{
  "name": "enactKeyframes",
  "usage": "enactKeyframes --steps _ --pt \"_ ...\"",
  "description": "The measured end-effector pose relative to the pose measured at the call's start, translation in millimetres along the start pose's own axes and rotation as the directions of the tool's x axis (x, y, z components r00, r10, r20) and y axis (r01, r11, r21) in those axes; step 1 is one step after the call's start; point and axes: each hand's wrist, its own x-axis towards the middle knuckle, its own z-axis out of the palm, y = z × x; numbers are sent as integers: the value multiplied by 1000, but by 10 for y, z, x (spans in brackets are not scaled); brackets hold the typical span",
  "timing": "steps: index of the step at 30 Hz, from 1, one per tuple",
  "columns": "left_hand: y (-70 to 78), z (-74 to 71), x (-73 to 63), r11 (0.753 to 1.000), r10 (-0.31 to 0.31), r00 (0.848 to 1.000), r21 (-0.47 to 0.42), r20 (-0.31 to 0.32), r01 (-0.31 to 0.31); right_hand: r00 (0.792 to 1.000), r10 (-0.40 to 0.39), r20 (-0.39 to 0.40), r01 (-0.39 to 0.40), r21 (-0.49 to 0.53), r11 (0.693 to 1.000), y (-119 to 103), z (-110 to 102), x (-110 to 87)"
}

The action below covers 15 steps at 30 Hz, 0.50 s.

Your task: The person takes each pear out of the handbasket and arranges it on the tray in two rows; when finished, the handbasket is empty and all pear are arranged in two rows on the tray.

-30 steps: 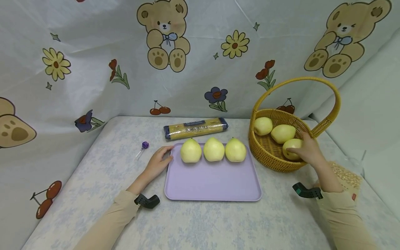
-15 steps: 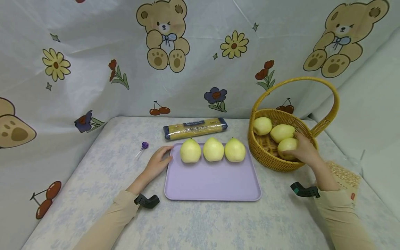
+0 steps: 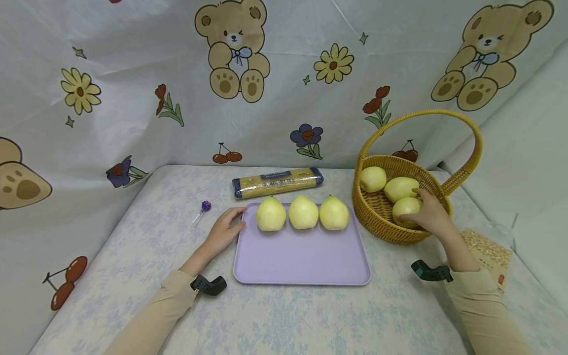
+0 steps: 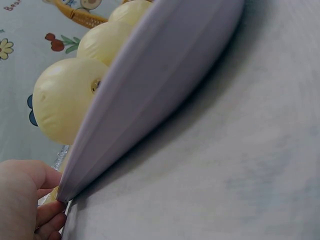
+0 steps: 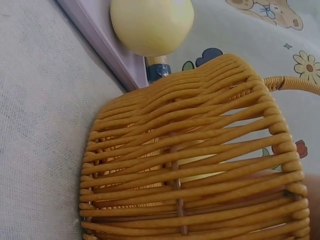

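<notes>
The nearest pear [image 3: 405, 212] in the wicker basket [image 3: 381, 232] is gripped by the right hand [image 3: 429, 217] while the lilac tray [image 3: 301, 261] is pinched at its rim by the left hand [image 3: 224, 228], and since that pear's probably hefty, firm, slick-ish and bruisable, it's best cupped round its belly.

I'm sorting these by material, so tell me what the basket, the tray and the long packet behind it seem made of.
Basket: wicker-like, slightly glossy, with round woven strands; natural cane or plastic, I can't tell.
Tray: probably plastic, satin lilac, judging by its even colour and moulded rim.
Long packet: likely plastic film; it is shiny and printed.
</notes>
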Motion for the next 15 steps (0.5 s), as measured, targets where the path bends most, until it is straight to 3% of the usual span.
enactKeyframes --steps 10,15 --pt "7 6 3 1000 5 1000 -3 -1 -5 999 25 -45 -24 24 999 -4 24 -14" --pt "5 9 7 1000 1 1000 1 2 -1 995 27 -96 -17 104 994 -15 0 -36"
